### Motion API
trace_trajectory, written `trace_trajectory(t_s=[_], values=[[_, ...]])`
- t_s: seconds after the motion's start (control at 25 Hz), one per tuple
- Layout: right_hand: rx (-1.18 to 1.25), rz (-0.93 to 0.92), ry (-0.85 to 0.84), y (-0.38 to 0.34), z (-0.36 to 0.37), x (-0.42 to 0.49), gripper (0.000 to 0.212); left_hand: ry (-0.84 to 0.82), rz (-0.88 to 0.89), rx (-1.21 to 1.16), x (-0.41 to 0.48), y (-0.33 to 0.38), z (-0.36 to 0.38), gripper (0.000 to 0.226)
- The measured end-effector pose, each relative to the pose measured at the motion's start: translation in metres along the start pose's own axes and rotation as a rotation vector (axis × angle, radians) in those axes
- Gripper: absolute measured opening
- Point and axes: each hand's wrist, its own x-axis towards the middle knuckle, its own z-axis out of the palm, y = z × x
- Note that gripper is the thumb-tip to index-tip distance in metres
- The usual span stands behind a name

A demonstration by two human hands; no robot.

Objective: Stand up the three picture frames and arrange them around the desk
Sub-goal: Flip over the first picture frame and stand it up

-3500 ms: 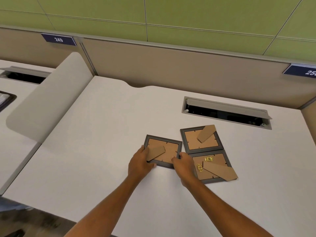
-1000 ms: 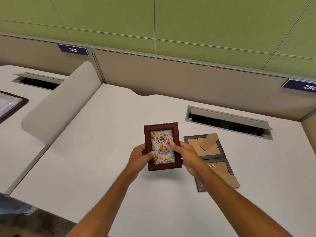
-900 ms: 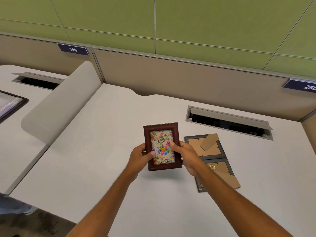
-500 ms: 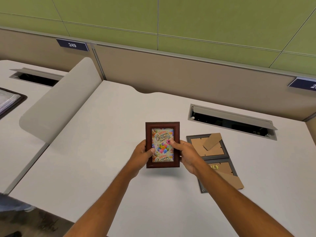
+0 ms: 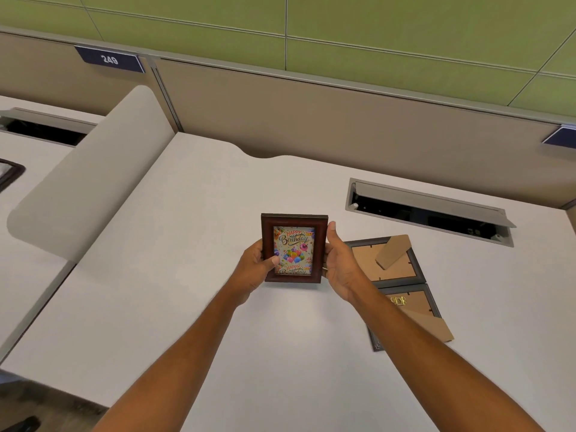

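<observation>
"Happy Birthday" picture frame (image 5: pixel 293 248); "249" sign (image 5: pixel 109 59)

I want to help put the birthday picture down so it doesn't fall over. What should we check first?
1. Both hands hold it: ok. The left hand and right hand grip the sides of the birthday frame.
2. Picture faces us, right way up: ok.
3. Back stand folded out: cannot tell, the back is hidden.
4. Bare room on the desk to the left: ok.
5. Bottom edge resting on the desk: cannot tell.
6. Other frames done: not ok. The upper gray frame and lower gray frame lie face down.
</observation>
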Motion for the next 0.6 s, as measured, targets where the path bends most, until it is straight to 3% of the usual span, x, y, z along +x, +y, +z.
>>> trace_trajectory(t_s=[0.6], values=[[0.041, 0.057, 0.057, 0.023, 0.002, 0.038, 0.068, 0.005, -0.06, 0.002, 0.025, -0.022, -0.003, 0.043]])
